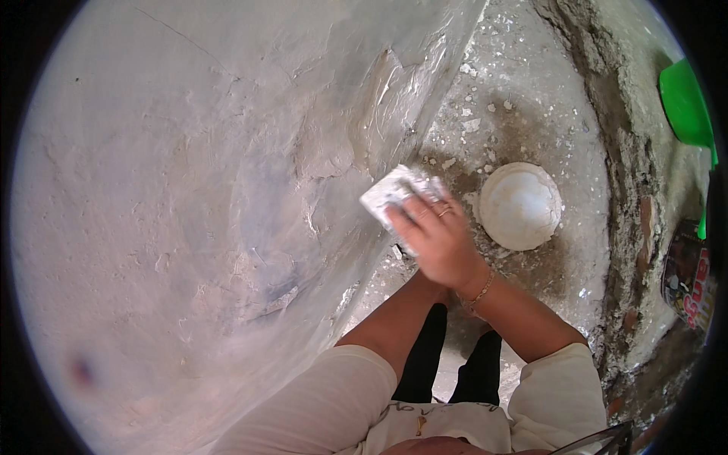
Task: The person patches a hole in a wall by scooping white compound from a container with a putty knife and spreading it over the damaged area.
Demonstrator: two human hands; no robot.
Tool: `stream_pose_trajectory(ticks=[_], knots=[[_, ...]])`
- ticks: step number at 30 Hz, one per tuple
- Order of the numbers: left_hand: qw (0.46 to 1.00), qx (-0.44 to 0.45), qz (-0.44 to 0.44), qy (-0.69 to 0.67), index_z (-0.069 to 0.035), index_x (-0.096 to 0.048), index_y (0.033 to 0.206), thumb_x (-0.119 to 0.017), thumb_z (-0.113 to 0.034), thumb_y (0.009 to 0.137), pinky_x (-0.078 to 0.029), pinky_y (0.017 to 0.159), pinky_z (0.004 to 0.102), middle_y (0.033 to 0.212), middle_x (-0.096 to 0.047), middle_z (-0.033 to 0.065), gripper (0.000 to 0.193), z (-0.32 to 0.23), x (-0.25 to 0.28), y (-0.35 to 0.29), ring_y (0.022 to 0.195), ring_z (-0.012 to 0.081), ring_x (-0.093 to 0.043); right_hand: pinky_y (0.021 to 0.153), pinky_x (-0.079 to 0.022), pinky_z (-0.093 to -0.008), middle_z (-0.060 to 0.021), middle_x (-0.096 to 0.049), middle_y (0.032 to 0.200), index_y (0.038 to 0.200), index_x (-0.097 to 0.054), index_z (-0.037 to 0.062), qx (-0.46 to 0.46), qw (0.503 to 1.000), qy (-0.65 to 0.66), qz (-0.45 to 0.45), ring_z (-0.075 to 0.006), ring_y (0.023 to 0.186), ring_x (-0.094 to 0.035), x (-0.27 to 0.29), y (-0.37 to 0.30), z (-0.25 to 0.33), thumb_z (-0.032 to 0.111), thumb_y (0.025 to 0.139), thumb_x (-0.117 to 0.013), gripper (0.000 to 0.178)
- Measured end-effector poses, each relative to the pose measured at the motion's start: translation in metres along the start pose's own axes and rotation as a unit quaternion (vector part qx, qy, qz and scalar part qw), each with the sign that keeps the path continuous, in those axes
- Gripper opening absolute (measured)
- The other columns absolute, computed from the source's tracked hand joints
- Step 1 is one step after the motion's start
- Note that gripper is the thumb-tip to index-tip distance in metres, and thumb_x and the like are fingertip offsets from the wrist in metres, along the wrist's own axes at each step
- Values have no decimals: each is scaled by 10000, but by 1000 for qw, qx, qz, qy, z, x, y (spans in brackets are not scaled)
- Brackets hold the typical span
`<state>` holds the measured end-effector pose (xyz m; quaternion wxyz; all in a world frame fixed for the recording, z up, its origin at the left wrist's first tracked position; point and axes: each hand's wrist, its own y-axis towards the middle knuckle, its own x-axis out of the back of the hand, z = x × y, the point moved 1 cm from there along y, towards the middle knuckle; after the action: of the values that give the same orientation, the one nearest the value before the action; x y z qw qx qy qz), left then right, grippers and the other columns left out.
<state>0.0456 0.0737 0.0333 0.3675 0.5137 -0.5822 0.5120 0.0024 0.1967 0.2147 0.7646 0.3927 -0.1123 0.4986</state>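
Note:
My right hand (447, 246), with a ring and a bracelet, is closed over a flat, whitish, roughly square piece (388, 196). Motion blurs the piece, and I cannot make out its exact kind. It is close to the lower part of a patchy grey-white wall (189, 189), near where wall and floor meet; whether it touches the wall cannot be told. My left forearm (398, 318) runs up beneath the right wrist, and the left hand is hidden behind the right one. Just right of my hands a round white bowl-like container (556, 220) with pale contents stands on the floor.
White flakes litter the grey floor (523, 98). A rough, crumbling dark ridge (633, 152) curves along the right side. Beyond it are a green plastic scoop-shaped thing (685, 102) and a dark printed packet (682, 265). My dark-clothed legs (478, 371) are directly below the hands.

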Motion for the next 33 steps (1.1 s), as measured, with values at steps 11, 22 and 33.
stream_pose_trajectory(ticks=[11, 22, 33], knots=[[929, -153, 232, 246, 0, 192, 1475, -862, -534, 484, 109, 951, 789, 1452, 201, 434, 1541, -14, 21, 0, 1318, 612, 246, 870, -463, -271, -107, -658, 1121, 1265, -551, -41, -404, 819, 359, -193, -146, 1004, -603, -3, 10, -49, -68, 849, -495, 421], [886, -106, 376, 251, 23, 220, 1455, -881, -518, 475, 104, 953, 791, 1444, 191, 449, 1570, -37, 51, 7, 1317, 617, 235, 691, -476, -261, -63, -640, 939, 1128, -579, -62, -493, 679, 501, -209, -154, 815, -606, 8, 35, -73, 36, 815, -561, 329], [878, -106, 394, 251, 32, 247, 1440, -893, -530, 459, 105, 947, 796, 1434, 179, 466, 1605, -37, 53, 9, 1303, 630, 244, 825, -498, -435, -307, -619, 1012, 939, -626, -114, -516, 817, 246, -76, -428, 914, -623, 39, 94, -117, 193, 808, -553, 342]])
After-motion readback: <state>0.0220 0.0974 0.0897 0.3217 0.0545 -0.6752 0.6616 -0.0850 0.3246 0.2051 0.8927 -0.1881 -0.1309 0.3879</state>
